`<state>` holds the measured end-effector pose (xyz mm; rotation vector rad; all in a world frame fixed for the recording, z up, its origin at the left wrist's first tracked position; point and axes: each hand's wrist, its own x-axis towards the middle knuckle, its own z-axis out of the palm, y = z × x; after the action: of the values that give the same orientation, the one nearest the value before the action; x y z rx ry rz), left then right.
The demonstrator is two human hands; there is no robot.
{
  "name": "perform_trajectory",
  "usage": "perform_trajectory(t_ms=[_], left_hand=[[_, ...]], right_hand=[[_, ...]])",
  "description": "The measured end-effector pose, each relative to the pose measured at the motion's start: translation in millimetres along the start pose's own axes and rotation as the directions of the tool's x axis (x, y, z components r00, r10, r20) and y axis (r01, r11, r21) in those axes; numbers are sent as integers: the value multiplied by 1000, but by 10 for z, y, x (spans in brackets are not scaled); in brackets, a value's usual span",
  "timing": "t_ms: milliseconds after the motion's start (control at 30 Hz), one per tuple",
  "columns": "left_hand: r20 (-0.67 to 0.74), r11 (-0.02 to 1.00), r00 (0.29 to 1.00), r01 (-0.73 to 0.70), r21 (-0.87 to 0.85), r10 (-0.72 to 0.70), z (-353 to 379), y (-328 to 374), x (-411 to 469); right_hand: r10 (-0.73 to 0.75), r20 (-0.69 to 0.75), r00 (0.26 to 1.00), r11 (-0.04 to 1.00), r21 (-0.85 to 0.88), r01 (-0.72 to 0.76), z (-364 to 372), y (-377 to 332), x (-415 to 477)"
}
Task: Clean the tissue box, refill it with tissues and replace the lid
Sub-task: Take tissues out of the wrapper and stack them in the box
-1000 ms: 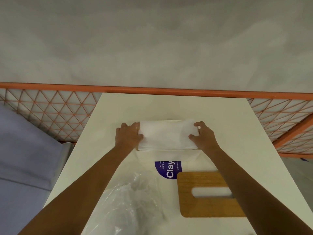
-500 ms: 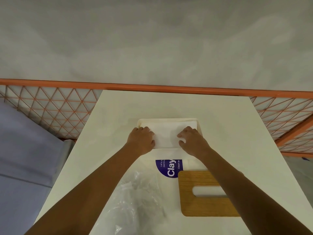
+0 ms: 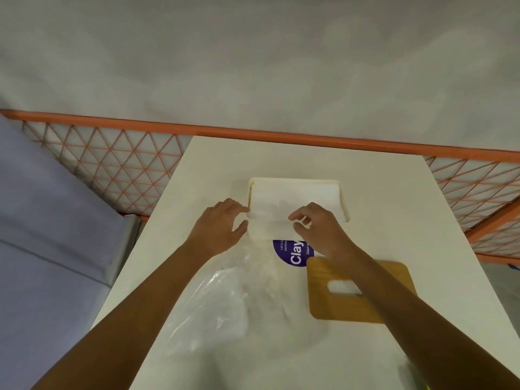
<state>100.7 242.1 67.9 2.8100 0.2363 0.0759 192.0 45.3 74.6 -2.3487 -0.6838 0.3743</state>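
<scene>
The right forearm is crossing the flat rounded-corner wooden lid (image 3: 337, 308), hiding part of its right half and one end of its slot. The right wrist is also covering the edge of a round purple label (image 3: 291, 254): "Clay" is reading clearly, while the small print is too blurred to make out. The label is sitting on a crinkled clear plastic wrapper (image 3: 225, 291), whose glossy folds are blending into the smooth white table (image 3: 380, 206).

The cream rectangular tissue box (image 3: 295, 180) is standing uncovered at the middle of the table, beyond the lid and wrapper. A soft white stack of folded tissues (image 3: 292, 195) is filling it. Hands and wrapper are screening its near wall.

The left hand (image 3: 218, 229) is lying relaxed, its straight fingertips touching the box's near left corner. The right hand (image 3: 320, 229) is hovering over the near edge of the tissues with fingers curled; whether they are pinching a sheet I cannot tell.

An orange lattice fence (image 3: 112, 161) is running behind the table, and a grey-blue padded surface (image 3: 42, 220) is lying to the left, cut off by the frame.
</scene>
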Motion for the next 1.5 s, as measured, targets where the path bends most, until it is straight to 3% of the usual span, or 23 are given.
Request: perform_trajectory(t_ms=[167,333,500,567,733,900,1033,1400,1500], left_hand=[[111,990,990,99,-96,-88,27,-301,-567],[304,946,923,291,-145,-237,136,-525,-1113],[451,969,866,247,-13,-215,315,-598,-1398],[477,976,855,216,25,-202,415,-616,-1454],[415,985,893,148,90,-173,539,-565,-1486],[349,983,922,132,128,-170,628,-596,-1473],[326,979,930,124,160,-171,643,-575,-1467],[297,984,939,152,98,-174,583,-550,-1488],[282,984,943,168,55,-177,554,-583,-1498]], right_hand=[[130,108,986,960,234,-152,260,-51,-336],[281,338,898,828,387,-405,539,11,-512],[328,518,790,651,482,-586,804,-59,-611],[357,554,752,653,427,-625,917,-129,-641],[376,472,797,799,271,-537,1110,-269,-688],[282,336,899,948,46,-315,1241,-321,-714],[193,278,941,981,-72,-180,1276,-363,-759],[200,300,933,904,311,-294,1288,-375,-717],[243,326,913,791,478,-381,1173,-348,-655]])
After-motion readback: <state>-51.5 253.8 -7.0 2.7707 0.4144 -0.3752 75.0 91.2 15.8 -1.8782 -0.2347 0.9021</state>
